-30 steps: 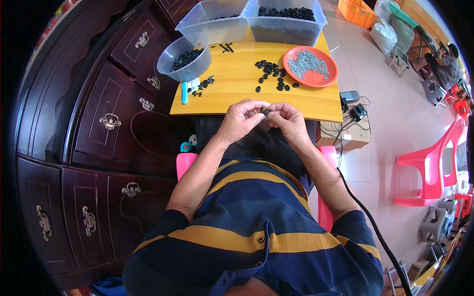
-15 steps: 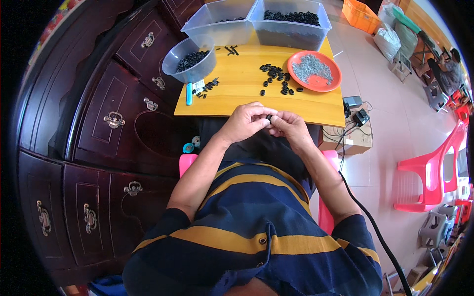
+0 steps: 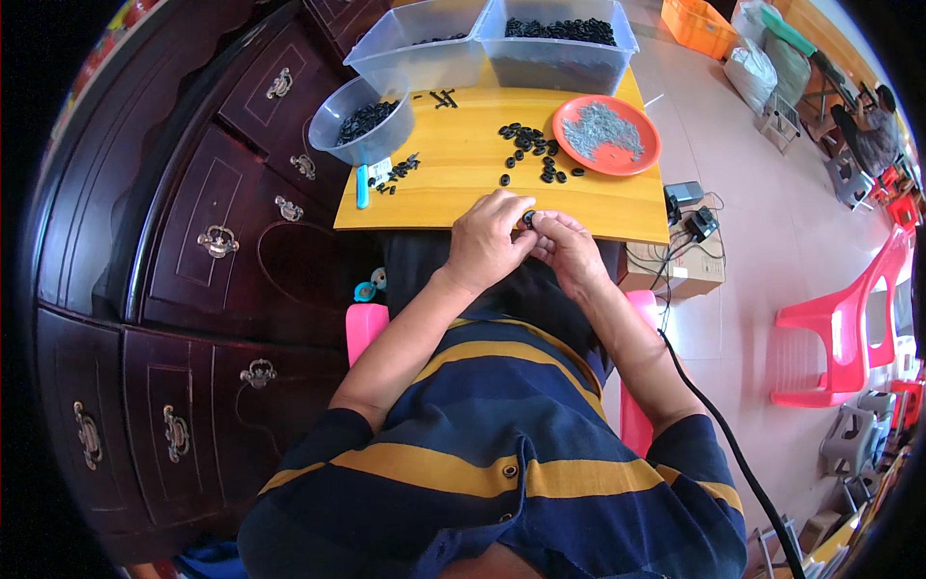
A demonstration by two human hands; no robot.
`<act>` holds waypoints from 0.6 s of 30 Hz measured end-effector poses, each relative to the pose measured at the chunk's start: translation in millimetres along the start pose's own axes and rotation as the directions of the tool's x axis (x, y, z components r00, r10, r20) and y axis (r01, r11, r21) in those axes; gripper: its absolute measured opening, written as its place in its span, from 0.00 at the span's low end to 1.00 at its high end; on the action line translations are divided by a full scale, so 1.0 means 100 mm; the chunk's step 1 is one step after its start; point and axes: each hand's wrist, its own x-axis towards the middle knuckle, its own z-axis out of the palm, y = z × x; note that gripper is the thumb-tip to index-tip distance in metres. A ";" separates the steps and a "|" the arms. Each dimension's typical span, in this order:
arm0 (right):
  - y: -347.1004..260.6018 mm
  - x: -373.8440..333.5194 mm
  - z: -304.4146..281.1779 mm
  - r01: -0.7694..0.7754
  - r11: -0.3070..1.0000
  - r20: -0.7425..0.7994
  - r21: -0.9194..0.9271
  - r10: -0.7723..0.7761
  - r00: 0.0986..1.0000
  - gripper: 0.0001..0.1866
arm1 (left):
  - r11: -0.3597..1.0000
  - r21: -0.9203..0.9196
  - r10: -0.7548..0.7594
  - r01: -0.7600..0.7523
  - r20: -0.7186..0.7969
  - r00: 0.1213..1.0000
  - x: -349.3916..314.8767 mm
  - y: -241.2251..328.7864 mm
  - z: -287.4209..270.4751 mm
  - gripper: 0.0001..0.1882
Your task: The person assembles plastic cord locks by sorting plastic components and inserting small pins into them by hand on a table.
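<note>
Left hand [image 3: 488, 237] rolls more knuckles-up than half a second ago, fingers curled, its grip hidden; right hand [image 3: 577, 259] pinches a black piece [image 3: 529, 220], upper middle of the frame; fingertip turning seems in hand, next calling for a steady hold

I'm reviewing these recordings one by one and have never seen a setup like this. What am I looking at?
There is no machine: a person works bare-handed. The pictures come from a fisheye camera on their head, looking down, so straight edges bend near the rim.

The left hand and right hand meet at the near edge of a yellow table, holding a small black piece between them. On the table are loose black ovals, a red plate of thin grey pieces, a round tub and clear bins with black parts.
</note>
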 end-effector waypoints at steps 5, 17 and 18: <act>0.02 0.00 -0.01 -0.025 0.999 -0.002 0.044 0.025 1.000 0.06 | 1.000 -0.023 0.004 -0.003 0.044 0.999 0.00 -0.01 0.02 0.16; 0.04 0.04 -0.06 -0.083 0.994 -0.022 0.074 0.085 0.996 0.07 | 0.994 -0.104 -0.023 0.029 0.054 0.998 -0.02 -0.06 0.05 0.14; 0.05 0.04 -0.07 -0.086 0.994 -0.016 0.070 0.087 0.996 0.07 | 0.994 -0.104 -0.022 0.028 0.054 0.998 -0.02 -0.07 0.05 0.14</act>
